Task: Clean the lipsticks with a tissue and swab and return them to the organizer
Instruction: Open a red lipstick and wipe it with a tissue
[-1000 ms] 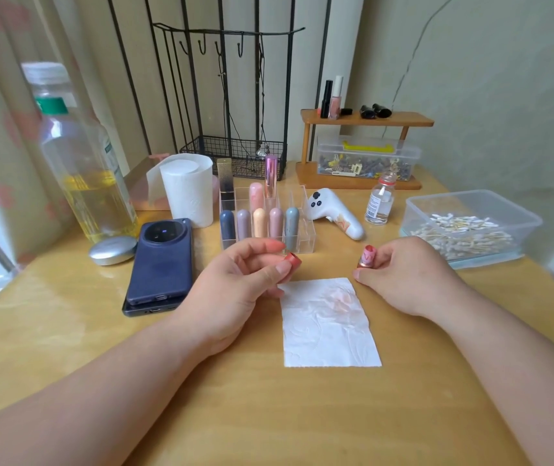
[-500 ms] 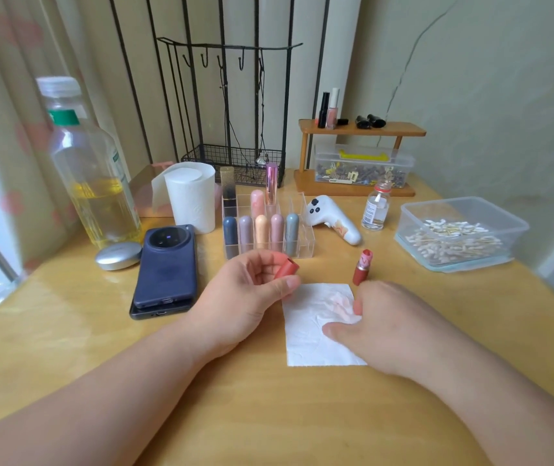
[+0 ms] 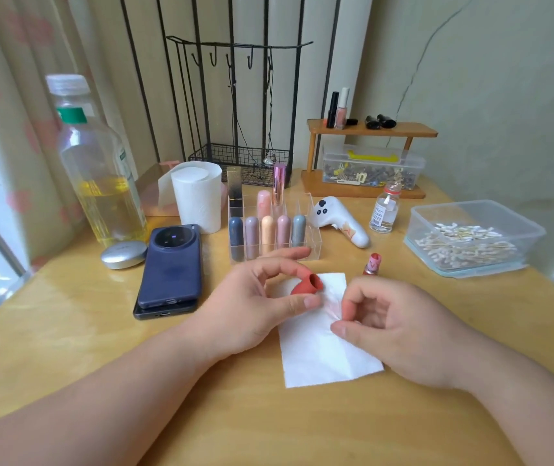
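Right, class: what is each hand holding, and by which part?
The left hand grips the red cap round its closed end, its open mouth showing. The right hand pinches the tissue at its stained right edge.

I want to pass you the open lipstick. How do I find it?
Find the clear box of cotton swabs on the right of the table. Just left of it, beyond the white tissue's far corner, one small lipstick stands alone on the wood. Unlike the capped ones in the clear organizer, its red tip is bare.
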### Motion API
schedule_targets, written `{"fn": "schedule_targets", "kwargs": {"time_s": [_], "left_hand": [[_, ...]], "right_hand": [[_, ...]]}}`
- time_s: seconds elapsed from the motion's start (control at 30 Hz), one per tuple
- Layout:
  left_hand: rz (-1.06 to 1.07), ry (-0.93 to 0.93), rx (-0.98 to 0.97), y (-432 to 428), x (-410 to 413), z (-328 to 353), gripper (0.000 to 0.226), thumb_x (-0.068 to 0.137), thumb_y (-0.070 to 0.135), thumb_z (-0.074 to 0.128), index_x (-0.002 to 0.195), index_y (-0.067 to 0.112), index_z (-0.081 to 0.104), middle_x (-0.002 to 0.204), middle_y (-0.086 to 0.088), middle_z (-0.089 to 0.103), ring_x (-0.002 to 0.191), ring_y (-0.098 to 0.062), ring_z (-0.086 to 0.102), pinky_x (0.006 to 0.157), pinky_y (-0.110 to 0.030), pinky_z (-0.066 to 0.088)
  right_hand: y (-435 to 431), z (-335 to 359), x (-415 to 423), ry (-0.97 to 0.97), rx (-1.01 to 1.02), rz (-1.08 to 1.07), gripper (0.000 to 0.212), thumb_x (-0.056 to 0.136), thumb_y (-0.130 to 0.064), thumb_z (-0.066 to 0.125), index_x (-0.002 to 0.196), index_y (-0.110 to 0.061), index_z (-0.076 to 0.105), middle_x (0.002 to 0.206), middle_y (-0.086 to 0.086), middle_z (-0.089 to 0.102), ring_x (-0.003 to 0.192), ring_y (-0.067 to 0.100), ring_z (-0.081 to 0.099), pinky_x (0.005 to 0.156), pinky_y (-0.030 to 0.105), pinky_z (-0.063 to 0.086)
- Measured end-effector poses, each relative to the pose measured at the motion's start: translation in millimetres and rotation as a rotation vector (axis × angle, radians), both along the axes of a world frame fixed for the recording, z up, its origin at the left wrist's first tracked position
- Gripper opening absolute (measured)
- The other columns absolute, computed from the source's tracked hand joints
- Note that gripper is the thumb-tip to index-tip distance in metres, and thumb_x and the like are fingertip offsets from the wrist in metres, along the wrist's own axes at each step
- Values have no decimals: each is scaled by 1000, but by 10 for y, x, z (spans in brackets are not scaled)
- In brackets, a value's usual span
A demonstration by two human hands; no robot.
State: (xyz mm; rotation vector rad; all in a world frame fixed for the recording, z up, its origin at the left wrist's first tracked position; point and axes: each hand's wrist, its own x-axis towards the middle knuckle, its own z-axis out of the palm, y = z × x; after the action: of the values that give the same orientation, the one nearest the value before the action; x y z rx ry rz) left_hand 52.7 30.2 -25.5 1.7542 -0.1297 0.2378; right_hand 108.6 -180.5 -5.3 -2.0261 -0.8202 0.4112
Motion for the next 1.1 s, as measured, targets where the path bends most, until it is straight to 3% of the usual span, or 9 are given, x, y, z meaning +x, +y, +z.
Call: {"fn": "schedule_targets", "kwargs": {"time_s": [0.1,0.2,0.27,0.33,0.4,0.5,0.6,0.9,1.1], "left_hand": [[-101,14,-68,38,-15,41,23,74,14,81,97,11,77,126,-1,69,130,-4,54,113,-30,36],[-202,81,-158,-1,-57,59,21,75,1,81,95,3,75,101,-7,76,98,-16,69,92,-29,52],[-146,84,-271,-54,-68,41,23,72,2,86,94,7,78,95,-8,76,90,-19,68,89,-32,54],[-58,89,-390,-94,-62,26,26,68,10,87,93,11,79,94,-11,76,92,-24,67,97,-40,52],[24,81,-492,-130,-49,24,24,67,6,85,90,11,79,93,-11,76,94,-26,66,100,-44,48],[71,57,-602,-163,-49,40,22,65,3,82,85,12,79,89,-12,76,89,-26,68,87,-38,56],[54,59,-615,-177,-62,51,27,57,9,87,82,12,78,88,-13,76,80,-23,72,75,-33,59],[10,86,-442,-177,-69,-43,22,66,3,85,83,15,79,91,-9,76,88,-22,65,91,-35,52],[187,57,-525,-160,-65,0,35,58,13,92,90,7,79,98,-30,67,92,-31,56,103,-51,46]], "right_hand": [[-44,24,54,103,166,100,25,83,2,75,78,-19,61,74,-6,61,71,18,54,68,33,48],[-38,18,98,195,321,70,26,75,-1,74,93,-11,59,78,5,62,71,17,56,64,28,49],[-5,8,121,364,539,-51,39,70,-1,72,105,-8,56,80,13,63,72,21,60,64,32,49],[23,-9,156,565,763,-219,48,65,3,73,110,-7,59,87,14,65,79,24,65,73,36,51],[62,-14,140,780,899,-229,50,71,-2,75,119,-1,62,112,20,67,101,30,67,94,45,51],[177,-49,-30,969,867,78,44,95,-18,56,134,4,56,137,24,56,129,36,54,112,51,39],[274,-124,-117,943,875,87,44,95,-16,55,136,1,55,138,25,56,130,38,53,114,54,33],[256,2,-163,847,813,-224,36,86,-17,64,115,4,69,113,29,68,107,43,67,100,58,48],[282,82,-170,1090,993,-73,43,95,-15,46,133,3,58,134,26,58,125,39,56,106,53,43]]}}
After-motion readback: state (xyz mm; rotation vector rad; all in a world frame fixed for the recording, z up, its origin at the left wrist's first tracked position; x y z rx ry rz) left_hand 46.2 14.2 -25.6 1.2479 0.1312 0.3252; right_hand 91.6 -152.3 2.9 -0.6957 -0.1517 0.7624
